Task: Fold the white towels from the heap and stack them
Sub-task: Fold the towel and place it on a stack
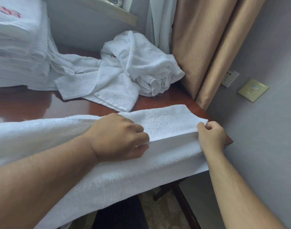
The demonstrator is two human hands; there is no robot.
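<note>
White terry towel [166, 123] spans the glossy red-brown surface [166, 100]; left hand [120, 138] and right hand [210, 136], fingers [142, 140] clamped on its fold, apparently hold the crease straight.

Both forearms bare, reaching forward from bottom of view. Left forearm broad, crossing in from lower left. Left hand [121, 138] back up, knuckles raised, fingers [140, 138] curled, pinching fold of towel [166, 123] along near edge of desk [166, 100]. Right hand [210, 136] by desk's near right corner, fingers curled, thumb and forefinger pinching towel's end. Hands apart, roughly level.
</note>
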